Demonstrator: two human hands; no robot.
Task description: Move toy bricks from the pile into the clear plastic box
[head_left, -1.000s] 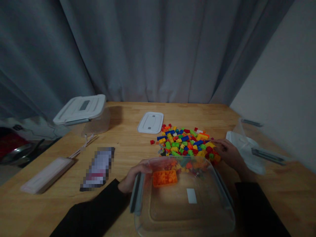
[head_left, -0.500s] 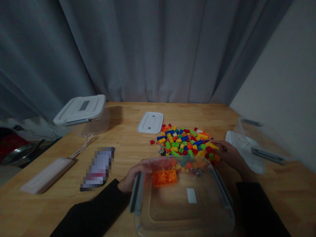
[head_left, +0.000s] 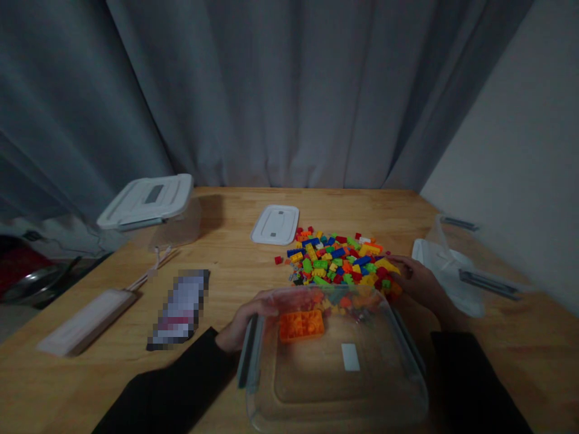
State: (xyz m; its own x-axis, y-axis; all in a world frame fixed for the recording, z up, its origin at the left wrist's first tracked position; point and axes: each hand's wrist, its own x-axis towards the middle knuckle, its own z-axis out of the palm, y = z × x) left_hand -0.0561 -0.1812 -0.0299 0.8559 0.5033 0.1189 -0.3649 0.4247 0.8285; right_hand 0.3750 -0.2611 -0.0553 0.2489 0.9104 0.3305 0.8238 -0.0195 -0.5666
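A clear plastic box (head_left: pixel 316 386) with grey side clips lies close in front of me, an orange block (head_left: pixel 301 326) showing through it. My left hand (head_left: pixel 248 316) grips the box at its far left corner, some fingers seen through the plastic. Beyond the box is a heap of toy building bricks (head_left: pixel 337 256) in mixed colours. At the heap's right edge, my right hand (head_left: pixel 418 282) touches the bricks beside a yellow brick (head_left: pixel 385 265). Its fingers are partly stretched out and apart; the fingertips are not sharp.
A white lid (head_left: pixel 275 225) lies behind the heap. To the left stand a lidded clear box (head_left: pixel 176 226), a pale long case (head_left: pixel 88 322) and a blurred-out phone-like object (head_left: pixel 181 307). On the right, another clear box (head_left: pixel 474 253) rests by a white lid (head_left: pixel 465 304).
My right hand shifts very slightly at the edge of the brick heap. The left hand and the box stay almost where they were.
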